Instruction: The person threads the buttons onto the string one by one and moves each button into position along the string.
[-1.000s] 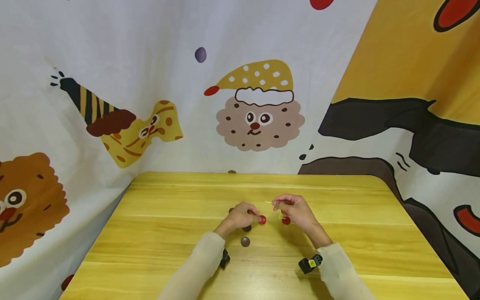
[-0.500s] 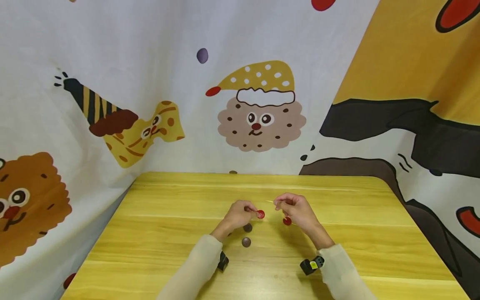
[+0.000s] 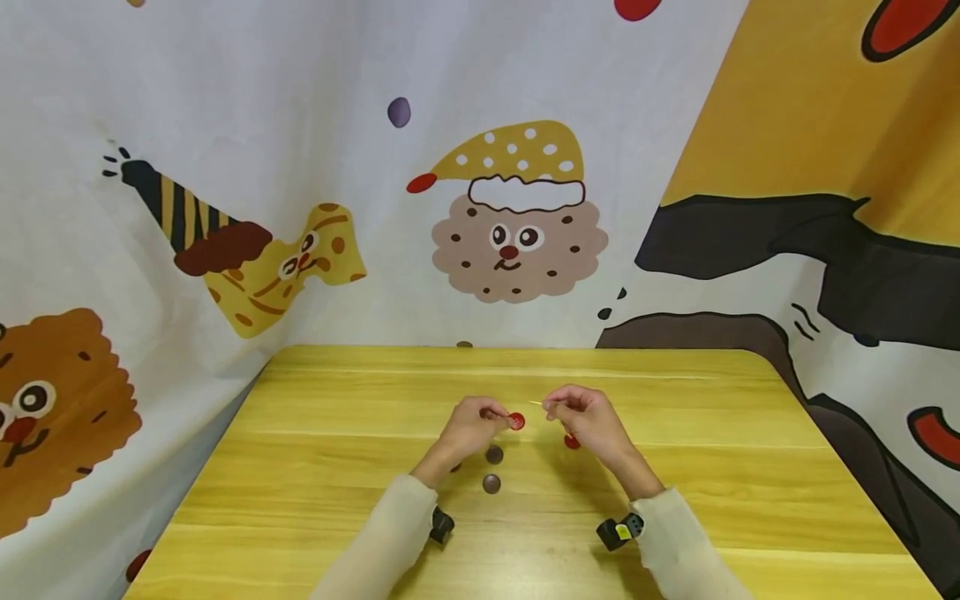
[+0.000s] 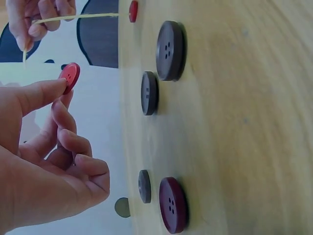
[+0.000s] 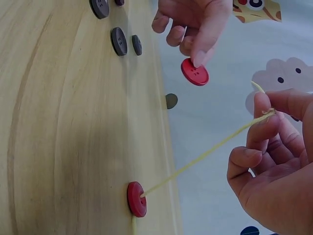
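My left hand (image 3: 472, 427) pinches a red four-hole button (image 5: 194, 72) between thumb and forefinger, up off the table. Across from it, my right hand (image 3: 596, 423) pinches a yellow string (image 5: 205, 155) near its end, and a short tip sticks out past the fingers. From there the string slants down to a second red button (image 5: 137, 199) on the table and comes out on its other side. A gap separates the string's tip from the button in the left hand. The other fingers of both hands are loosely curled.
Several dark buttons lie on the wooden table (image 3: 337, 433), among them a dark grey one (image 4: 169, 50), a smaller grey one (image 4: 149, 93) and a maroon one (image 4: 173, 204). Behind the table's far edge hangs a printed cloth (image 3: 360, 75).
The left hand has raised its red button from near the tabletop and drawn it slightly left. The right hand stays in about the same place, holding the string.
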`<state>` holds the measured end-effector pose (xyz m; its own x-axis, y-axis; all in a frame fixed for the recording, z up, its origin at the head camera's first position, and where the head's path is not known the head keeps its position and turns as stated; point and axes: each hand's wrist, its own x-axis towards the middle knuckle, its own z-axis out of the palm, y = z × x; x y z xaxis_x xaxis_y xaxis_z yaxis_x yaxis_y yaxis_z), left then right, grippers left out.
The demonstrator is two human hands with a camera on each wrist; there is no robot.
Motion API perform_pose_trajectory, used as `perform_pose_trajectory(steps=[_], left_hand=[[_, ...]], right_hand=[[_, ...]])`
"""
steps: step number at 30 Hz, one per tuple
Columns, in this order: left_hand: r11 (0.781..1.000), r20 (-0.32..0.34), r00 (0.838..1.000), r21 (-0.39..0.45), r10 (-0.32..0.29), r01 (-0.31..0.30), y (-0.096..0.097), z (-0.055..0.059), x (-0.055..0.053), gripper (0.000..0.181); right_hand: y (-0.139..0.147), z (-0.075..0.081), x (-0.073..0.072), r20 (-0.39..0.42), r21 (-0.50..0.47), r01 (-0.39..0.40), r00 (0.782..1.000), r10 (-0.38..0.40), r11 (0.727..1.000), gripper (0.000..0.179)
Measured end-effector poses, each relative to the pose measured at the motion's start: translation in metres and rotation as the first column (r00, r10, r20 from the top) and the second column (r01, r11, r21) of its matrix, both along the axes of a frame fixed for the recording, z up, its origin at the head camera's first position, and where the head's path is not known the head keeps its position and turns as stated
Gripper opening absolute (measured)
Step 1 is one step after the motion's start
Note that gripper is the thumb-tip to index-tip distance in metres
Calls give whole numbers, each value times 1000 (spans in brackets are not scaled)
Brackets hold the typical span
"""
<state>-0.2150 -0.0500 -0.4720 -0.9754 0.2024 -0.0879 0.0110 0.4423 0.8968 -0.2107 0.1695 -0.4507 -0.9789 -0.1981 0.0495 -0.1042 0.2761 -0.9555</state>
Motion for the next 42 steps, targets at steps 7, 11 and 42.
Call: perform_pose_trajectory(steps=[7,11,42], left_hand=[[998,1,999,54,35,-35,-4,3,3,7],[995,-9,999,85,50,-49,-5,6,5,8],[976,46,987,151,153,-159,0,12,13,11]], right_hand=[[-4,-2,2,-17,34,18,1000,-18,999,14],[-7,-1,5,-48,67,23,999,-20,997,10],[-22,-5,15,-300,239,56,954,18,969,6]])
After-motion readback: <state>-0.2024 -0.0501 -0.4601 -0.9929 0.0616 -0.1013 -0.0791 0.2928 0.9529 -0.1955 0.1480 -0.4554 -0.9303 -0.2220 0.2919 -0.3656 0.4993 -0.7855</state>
